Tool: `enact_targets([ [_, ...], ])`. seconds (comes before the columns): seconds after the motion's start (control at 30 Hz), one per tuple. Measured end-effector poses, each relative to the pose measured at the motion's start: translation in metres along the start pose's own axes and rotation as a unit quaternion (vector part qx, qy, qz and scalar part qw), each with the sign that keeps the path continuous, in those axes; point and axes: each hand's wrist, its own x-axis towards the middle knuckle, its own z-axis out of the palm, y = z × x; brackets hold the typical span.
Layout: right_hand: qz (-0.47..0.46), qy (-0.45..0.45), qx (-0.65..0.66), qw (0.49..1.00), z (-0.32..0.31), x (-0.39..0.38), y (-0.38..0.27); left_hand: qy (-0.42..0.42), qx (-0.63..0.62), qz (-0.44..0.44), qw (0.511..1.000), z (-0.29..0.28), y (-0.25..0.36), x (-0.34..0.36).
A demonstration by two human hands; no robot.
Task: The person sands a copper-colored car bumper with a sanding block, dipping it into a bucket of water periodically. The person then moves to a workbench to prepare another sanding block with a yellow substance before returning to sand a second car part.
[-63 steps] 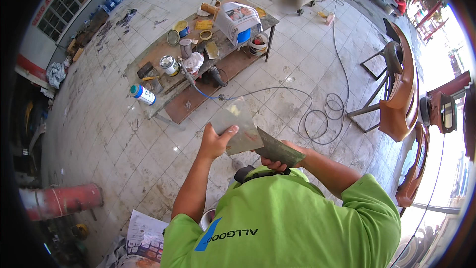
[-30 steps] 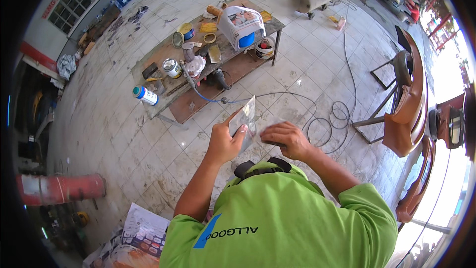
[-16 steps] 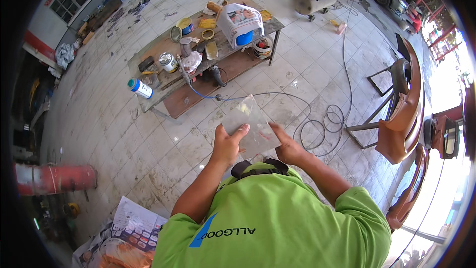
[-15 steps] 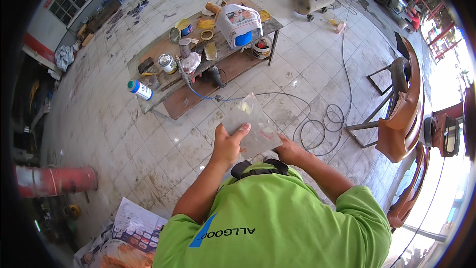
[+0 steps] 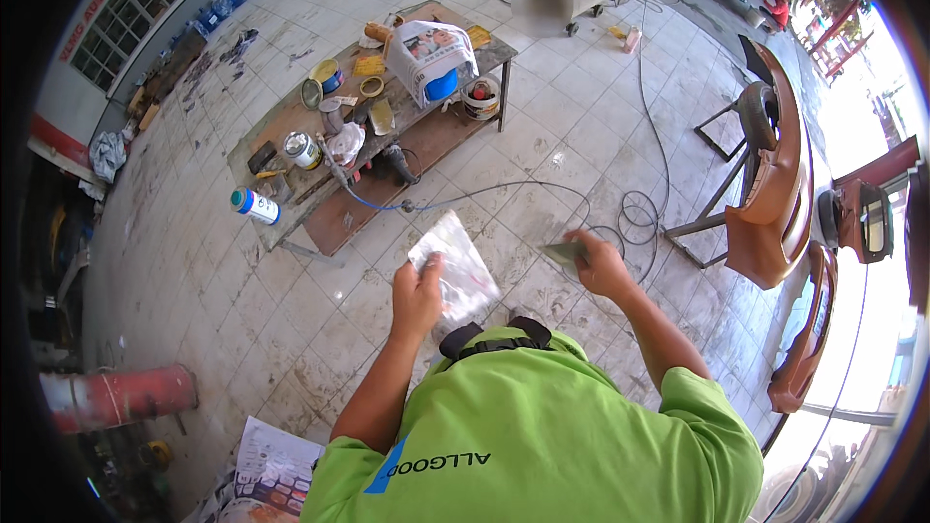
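My left hand (image 5: 418, 298) grips a flat, whitish, four-sided plate (image 5: 463, 271) by its left edge, thumb on top. The plate is shiny and carries a faint pinkish smear. Off to the right, my right hand (image 5: 603, 266) pinches a small flat grey-green piece (image 5: 560, 253) that looks like a putty spreader. It points left toward the plate, with a gap between them. Both hands are held out in front of me over the tiled floor.
A worktable (image 5: 273, 128) ahead left bears several cans, a blue-capped bottle (image 5: 256, 205) and a cloth-covered blue container (image 5: 442, 85). A hose (image 5: 504, 186) trails to coils on the floor. An orange car bumper (image 5: 775, 213) rests on a stand at right; a red cylinder (image 5: 145, 395) lies left.
My right hand has moved away from the plate, to the right and forward, bringing the grey-green piece into sight. The plate has shifted left with my left hand, and the view has turned slightly.
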Motion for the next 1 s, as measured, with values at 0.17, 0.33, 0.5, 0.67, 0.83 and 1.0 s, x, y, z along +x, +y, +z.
enact_targets([
  [0.17, 0.140, -0.012, 0.667, 0.732, 0.016, 0.020, -0.071, -0.059, 0.120, 0.243, 0.961, 0.010, 0.034, -0.011],
  [0.33, 0.142, -0.129, 0.730, 0.656, 0.053, 0.045, -0.116, -0.280, 0.190, 0.464, 0.819, 0.051, 0.042, -0.021],
  [0.5, 0.161, -0.098, 0.782, 0.594, 0.064, 0.058, -0.138, -0.224, 0.211, 0.531, 0.789, 0.037, 0.024, -0.025],
  [0.67, 0.189, -0.050, 0.718, 0.668, 0.097, 0.067, -0.141, -0.170, 0.176, 0.517, 0.820, 0.016, 0.018, -0.027],
  [0.83, 0.141, -0.015, 0.687, 0.713, 0.147, 0.058, -0.166, -0.095, 0.149, 0.495, 0.851, -0.011, 0.019, -0.021],
  [1.0, 0.129, 0.033, 0.695, 0.707, 0.225, 0.032, -0.189, -0.042, 0.135, 0.433, 0.890, -0.043, 0.018, -0.001],
])
